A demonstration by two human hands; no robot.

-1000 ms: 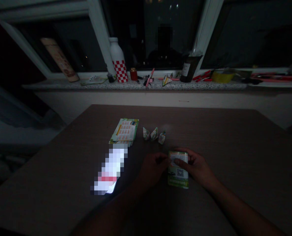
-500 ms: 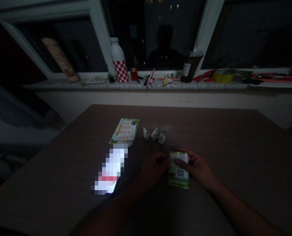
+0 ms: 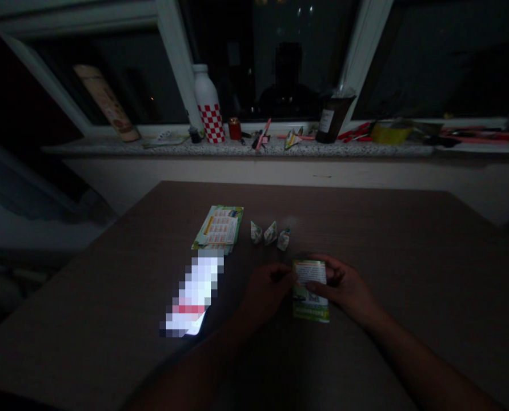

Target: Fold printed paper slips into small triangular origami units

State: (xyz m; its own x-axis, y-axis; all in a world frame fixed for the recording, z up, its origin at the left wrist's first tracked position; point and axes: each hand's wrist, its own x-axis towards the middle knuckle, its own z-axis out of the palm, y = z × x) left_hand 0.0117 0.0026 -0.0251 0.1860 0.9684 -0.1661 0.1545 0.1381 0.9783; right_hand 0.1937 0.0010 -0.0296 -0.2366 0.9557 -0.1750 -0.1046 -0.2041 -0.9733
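Note:
A small green and white printed leaflet (image 3: 311,299) lies on the dark wooden table (image 3: 408,257) between my hands. My left hand (image 3: 265,292) pinches its left edge with curled fingers. My right hand (image 3: 342,288) grips the upper right part, thumb lying across the paper. Just beyond them stand three small folded paper shapes (image 3: 270,234) in a row. A stack of similar leaflets (image 3: 217,228) lies further left. A lit phone (image 3: 193,297) lies left of my left hand.
A stone windowsill (image 3: 245,149) runs across the back with a red-checked white bottle (image 3: 208,112), a small red can (image 3: 234,129), a dark bottle (image 3: 331,119), pens and other clutter. A cardboard tube (image 3: 106,103) leans at the left. The room is dim.
The leaflet's top edge has shifted slightly up and my right hand's fingers have curled more over it. My left hand has hardly moved.

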